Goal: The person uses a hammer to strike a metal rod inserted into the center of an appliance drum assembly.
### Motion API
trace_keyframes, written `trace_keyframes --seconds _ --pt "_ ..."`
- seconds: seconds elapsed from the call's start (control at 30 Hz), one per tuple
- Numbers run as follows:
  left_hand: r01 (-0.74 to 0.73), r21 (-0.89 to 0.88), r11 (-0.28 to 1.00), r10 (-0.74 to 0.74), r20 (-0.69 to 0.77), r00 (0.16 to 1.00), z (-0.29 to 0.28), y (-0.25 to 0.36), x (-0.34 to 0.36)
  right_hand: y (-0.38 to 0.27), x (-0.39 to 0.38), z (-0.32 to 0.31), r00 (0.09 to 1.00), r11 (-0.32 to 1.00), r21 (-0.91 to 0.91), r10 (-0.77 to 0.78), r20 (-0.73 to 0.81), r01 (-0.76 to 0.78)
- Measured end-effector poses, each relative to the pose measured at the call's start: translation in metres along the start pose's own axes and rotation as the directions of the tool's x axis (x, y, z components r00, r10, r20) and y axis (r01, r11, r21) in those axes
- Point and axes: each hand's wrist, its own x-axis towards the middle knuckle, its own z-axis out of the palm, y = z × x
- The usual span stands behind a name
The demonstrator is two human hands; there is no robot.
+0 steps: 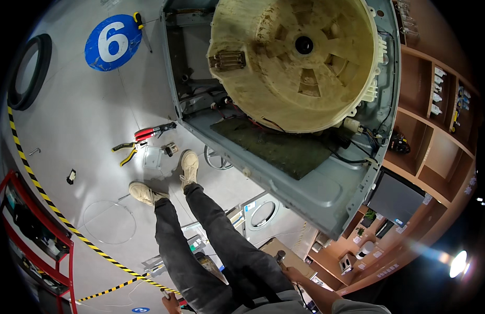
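Low at the right of my legs, my right hand (295, 275) is closed round a tool with a dark, rounded end (280, 256); most of it is hidden. My left hand (172, 303), at the bottom edge, grips a short light-coloured rod (165, 294), only its end showing. In front of me an opened washing machine cabinet (305, 191) exposes a yellowed, stained plastic tub (268, 78) with a dark hole in its middle. Wires and hoses (357, 138) run below the tub. Neither hand touches the machine.
Red pliers (145, 133), yellow-black pliers (128, 149) and a clear tray (152, 157) lie by my shoes. A screwdriver (139, 21), black rubber ring (30, 70) and wire hoop (109, 222) are on the floor. A red-framed cart (33, 246) stands left, shelving (425, 131) right.
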Motion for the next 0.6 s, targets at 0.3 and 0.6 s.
trace_keyframes --seconds 0.3,0.6 --pt "0.119 -0.11 0.987 -0.12 -0.004 0.993 0.022 0.013 -0.019 0.004 0.018 -0.037 0.968 0.946 0.206 -0.247 -0.043 0.25" --pt "0.248 -0.182 0.952 -0.248 0.024 0.969 0.042 0.068 -0.051 0.036 0.051 -0.045 0.971 0.94 0.272 -0.232 0.067 0.206"
